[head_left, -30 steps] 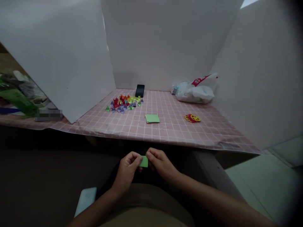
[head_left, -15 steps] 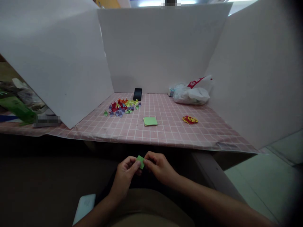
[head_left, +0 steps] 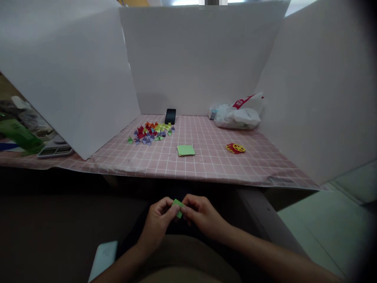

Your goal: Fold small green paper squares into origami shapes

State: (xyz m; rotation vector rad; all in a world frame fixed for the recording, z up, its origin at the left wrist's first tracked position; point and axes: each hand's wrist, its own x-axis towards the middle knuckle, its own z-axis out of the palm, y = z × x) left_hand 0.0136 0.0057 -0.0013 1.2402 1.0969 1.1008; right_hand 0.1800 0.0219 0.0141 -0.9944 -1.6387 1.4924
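A small folded piece of green paper (head_left: 178, 203) is held above my lap, just in front of the table edge. My left hand (head_left: 159, 220) pinches its left side between thumb and fingers. From the other side, my right hand (head_left: 203, 214) grips its right edge, the thumb lying on the paper. On the table beyond lies a stack of green paper squares (head_left: 186, 150), with a yellowish sheet showing beneath. Farther back on the left is a cluster of small folded paper pieces (head_left: 149, 133) in red, orange, yellow, purple and green.
The table has a pink checked cloth (head_left: 206, 169), walled by white boards (head_left: 203, 59). A black phone (head_left: 170, 116) and a white plastic bag (head_left: 238, 117) are at the back. Red and yellow cut-outs (head_left: 235, 148) lie to the right. A pale rectangular device (head_left: 103, 259) rests beside my left arm.
Both hands have shifted slightly down and right with the green paper. My right thumb now reaches farther over it. The whole view has tilted slightly.
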